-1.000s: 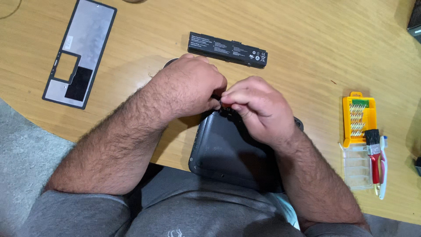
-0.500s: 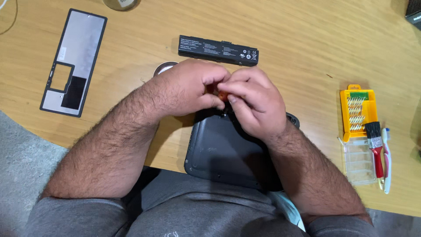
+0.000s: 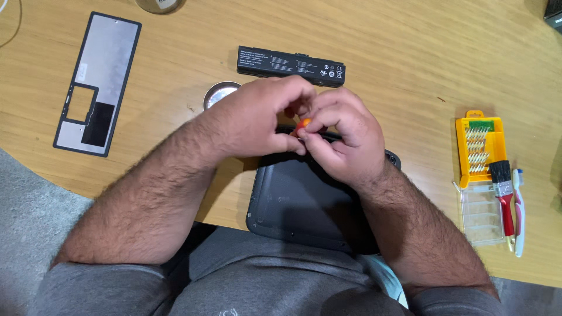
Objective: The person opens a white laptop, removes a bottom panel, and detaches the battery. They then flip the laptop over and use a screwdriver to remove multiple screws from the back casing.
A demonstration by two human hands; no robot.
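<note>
Centrally, both hands meet over the far edge of a dark grey laptop base [image 3: 304,205] that lies upside down at the near rim of the wooden desk [image 3: 410,58], partly overhanging the person's lap. The left hand [image 3: 257,120] and the right hand [image 3: 345,140] touch each other, and their fingers are curled in and pressed together around a small orange-handled tool [image 3: 303,123], of which only a bit of orange shows between the fingertips; its tip is hidden, so what it touches cannot be told. Just beyond the hands lies a long black battery pack [image 3: 291,65], and just left of the left hand a small round metal lid [image 3: 218,93] peeks out. Well apart to the left rests a flat grey panel with a black frame [image 3: 99,82]. Off to the right sit a yellow case of screwdriver bits [image 3: 480,146], a clear plastic lid [image 3: 481,213] near it, a red-handled brush [image 3: 503,193] and a white and red toothbrush [image 3: 518,205] side by side.
</note>
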